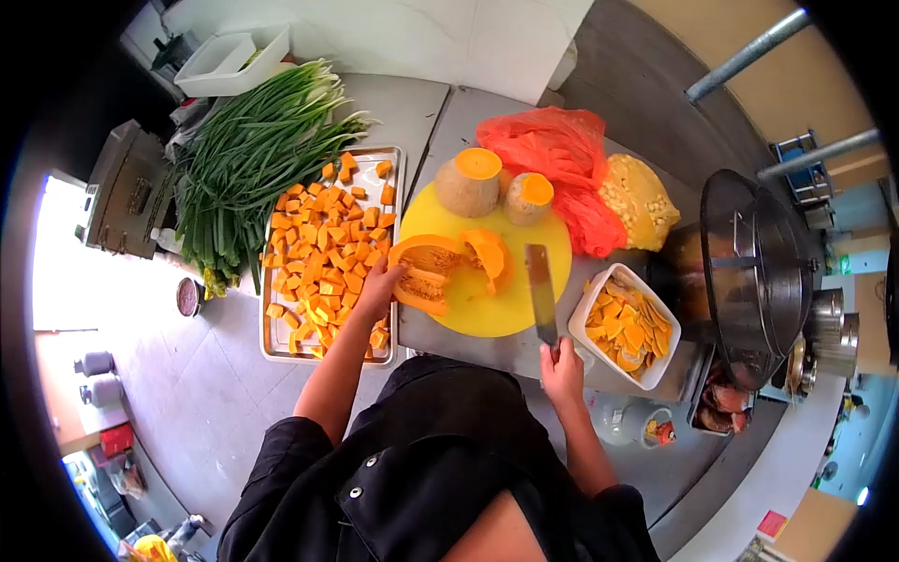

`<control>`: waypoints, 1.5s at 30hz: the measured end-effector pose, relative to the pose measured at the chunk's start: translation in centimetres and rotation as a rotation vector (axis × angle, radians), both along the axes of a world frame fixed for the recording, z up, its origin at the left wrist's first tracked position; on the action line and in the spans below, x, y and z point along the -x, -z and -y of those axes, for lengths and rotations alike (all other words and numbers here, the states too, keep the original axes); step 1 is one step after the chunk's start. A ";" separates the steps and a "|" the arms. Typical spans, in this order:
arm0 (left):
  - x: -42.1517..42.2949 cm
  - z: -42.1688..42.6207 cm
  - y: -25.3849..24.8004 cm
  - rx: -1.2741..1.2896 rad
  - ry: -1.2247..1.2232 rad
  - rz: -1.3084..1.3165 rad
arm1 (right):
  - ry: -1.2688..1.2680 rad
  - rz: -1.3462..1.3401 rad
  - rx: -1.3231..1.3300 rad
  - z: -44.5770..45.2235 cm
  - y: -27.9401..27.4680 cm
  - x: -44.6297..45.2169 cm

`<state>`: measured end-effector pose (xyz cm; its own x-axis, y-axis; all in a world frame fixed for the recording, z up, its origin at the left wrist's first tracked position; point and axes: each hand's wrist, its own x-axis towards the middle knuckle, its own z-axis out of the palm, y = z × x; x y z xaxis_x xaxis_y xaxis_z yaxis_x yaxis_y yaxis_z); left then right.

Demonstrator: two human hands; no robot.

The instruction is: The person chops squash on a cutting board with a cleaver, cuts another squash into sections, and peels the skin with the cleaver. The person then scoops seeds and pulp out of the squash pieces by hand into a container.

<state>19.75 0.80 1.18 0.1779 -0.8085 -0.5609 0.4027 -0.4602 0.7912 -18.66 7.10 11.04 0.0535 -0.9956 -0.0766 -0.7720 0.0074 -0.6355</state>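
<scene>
On a round yellow cutting board [552, 244] lies an opened pumpkin piece [423, 290] with seeds and stringy flesh showing. My left hand [378, 285] grips its left end. A second, curved pumpkin piece [491, 260] rests just right of it. My right hand [562, 371] is closed round the handle of a broad kitchen knife [540, 286], whose blade points away from me over the board's right edge, apart from the pumpkin. Two pumpkin chunks with cut tops, a larger one [466, 190] and a smaller one [528, 200], stand at the back of the board.
To the left, a metal tray [396, 187] holds many pumpkin cubes, beside a heap of green onions [253, 150]. Rightward are a white container [646, 375] of peelings, a red plastic bag [552, 140], a yellowish bag [639, 201] and a large dark pot [749, 281].
</scene>
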 end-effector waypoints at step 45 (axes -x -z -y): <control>44.8 14.5 -14.3 1.049 1.165 0.961 | 0.588 1.371 -0.015 7.4 2.9 20.5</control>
<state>-25.06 -13.73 15.48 -0.7464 -0.6504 0.1409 -0.4328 0.6352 0.6397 -39.14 -0.31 8.09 -0.3086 -0.8992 -0.3102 0.5261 0.1104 -0.8432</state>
